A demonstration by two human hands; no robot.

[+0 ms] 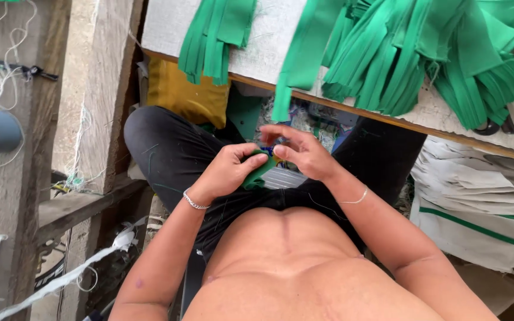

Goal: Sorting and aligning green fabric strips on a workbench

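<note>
Head view. Both forearms come in from the bottom edge and meet over the lap, elbows out, wrists bent inward. Left hand: knuckles up, fingers curled, grip clamped on a folded green fabric piece that sits between the two hands, just above the black trousers. A chain bracelet circles the left wrist. Right hand: thumb and forefinger pressed together on the upper edge of the same fabric piece, remaining fingers spread and lifted. A thin bangle rides on the right forearm.

Fabric piece is held in the air at lap level, below the front edge of the table, not touching it. On the table: heaps of green fabric strips, some hanging over the edge; black scissors at right, partly under the strips. Yellow cushion under the table, behind the left knee. Stacked white sacks to the right.
</note>
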